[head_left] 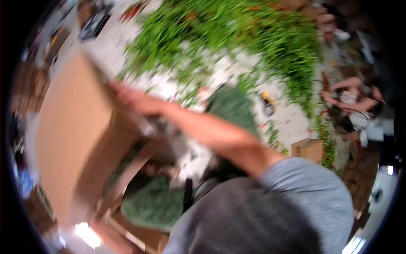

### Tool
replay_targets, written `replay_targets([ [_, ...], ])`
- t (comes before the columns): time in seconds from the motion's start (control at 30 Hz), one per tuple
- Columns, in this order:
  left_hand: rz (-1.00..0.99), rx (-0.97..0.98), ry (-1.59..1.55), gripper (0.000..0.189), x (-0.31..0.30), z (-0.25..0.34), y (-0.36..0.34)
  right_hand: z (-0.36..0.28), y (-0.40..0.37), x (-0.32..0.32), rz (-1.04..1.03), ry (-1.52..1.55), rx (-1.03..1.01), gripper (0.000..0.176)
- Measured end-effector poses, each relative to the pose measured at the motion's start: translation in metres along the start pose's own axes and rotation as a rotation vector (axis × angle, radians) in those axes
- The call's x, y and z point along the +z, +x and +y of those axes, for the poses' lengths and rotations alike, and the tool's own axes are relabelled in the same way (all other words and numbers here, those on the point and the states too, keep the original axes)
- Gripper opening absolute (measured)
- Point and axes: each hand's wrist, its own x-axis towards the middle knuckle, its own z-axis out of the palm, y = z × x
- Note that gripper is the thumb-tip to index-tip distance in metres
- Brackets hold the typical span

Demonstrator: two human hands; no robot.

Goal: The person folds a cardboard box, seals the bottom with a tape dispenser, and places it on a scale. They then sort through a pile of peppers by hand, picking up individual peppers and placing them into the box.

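Note:
A large brown cardboard box (72,139) is tilted up at the left, close to the camera and blurred by motion. My right hand (137,99) reaches across my body and is closed on the box's upper edge. Low in the view, my left hand (112,237) is at the box's lower edge, smeared and partly lost in glare, so its fingers cannot be made out. Beyond the box, long thin green vegetables (220,29), which look like chili peppers, lie heaped on a pale sheet (232,65).
Some red peppers (131,10) lie at the upper left. A yellow and black object (267,103) rests on the sheet. To the right stands a small cardboard box (307,149). Another person (353,95) sits at the far right. My green-clad knees (232,106) are below me.

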Motion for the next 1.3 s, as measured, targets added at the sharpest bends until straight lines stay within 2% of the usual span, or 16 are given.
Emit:
replay_targets([
  [0.1,0.009,0.054,-0.041,0.072,0.025,-0.009,-0.004,-0.024,0.038,-0.023,-0.200,0.014,-0.203,0.041],
  [0.23,0.073,0.108,-0.035,0.073,0.035,-0.001,-0.026,-0.091,0.036,-0.025,-0.342,0.158,0.097,0.029],
  [0.47,-0.013,0.115,-0.027,0.074,0.026,0.009,-0.044,0.006,-0.053,-0.020,-0.482,-0.288,0.567,0.095],
  [0.5,-0.636,0.259,0.354,0.129,-0.099,-0.023,0.041,0.017,-0.068,-0.018,-0.526,-0.231,0.510,0.097],
  [0.57,0.075,0.339,0.718,0.066,0.036,-0.019,-0.034,-0.013,-0.090,-0.016,-0.590,-0.281,0.574,0.097],
  [0.63,0.243,0.452,1.397,0.070,0.026,-0.025,0.004,-0.006,-0.101,-0.004,-0.599,-0.354,0.514,0.091],
  [0.73,-0.252,0.833,1.961,0.072,0.115,-0.026,-0.039,-0.028,-0.100,-0.008,-0.629,-0.441,0.335,0.076],
  [0.77,-0.294,0.547,1.887,0.072,0.159,-0.027,-0.068,-0.039,-0.095,-0.014,-0.652,-0.458,0.269,0.071],
  [0.8,-0.328,0.267,1.794,0.072,0.187,-0.029,-0.088,-0.069,-0.097,-0.027,-0.582,-0.444,0.207,0.056],
  [0.83,-0.438,0.556,1.670,0.067,0.152,-0.053,-0.047,-0.096,-0.104,-0.046,-0.493,-0.324,0.160,0.053],
  [0.93,-0.119,0.332,1.926,0.060,0.200,-0.042,-0.067,-0.167,-0.141,-0.114,-0.222,-0.164,0.077,0.043],
  [0.97,-0.068,0.691,1.926,0.055,0.144,-0.067,-0.014,-0.172,-0.155,-0.136,-0.089,-0.156,0.087,0.040],
  [1.0,0.024,0.332,1.935,0.046,0.163,-0.057,-0.017,-0.167,-0.172,-0.159,0.047,-0.141,0.094,0.037],
  [1.07,-0.035,0.415,1.742,0.038,0.135,-0.063,0.019,-0.131,-0.214,-0.207,0.322,0.053,0.214,0.032],
  [1.17,-0.078,0.418,1.540,0.046,0.130,-0.057,0.048,-0.053,-0.311,-0.266,0.780,-0.255,0.601,0.029],
  [1.3,-0.046,0.550,1.617,0.046,0.128,-0.073,0.080,0.039,-0.489,-0.312,0.872,-0.084,1.111,0.019],
])
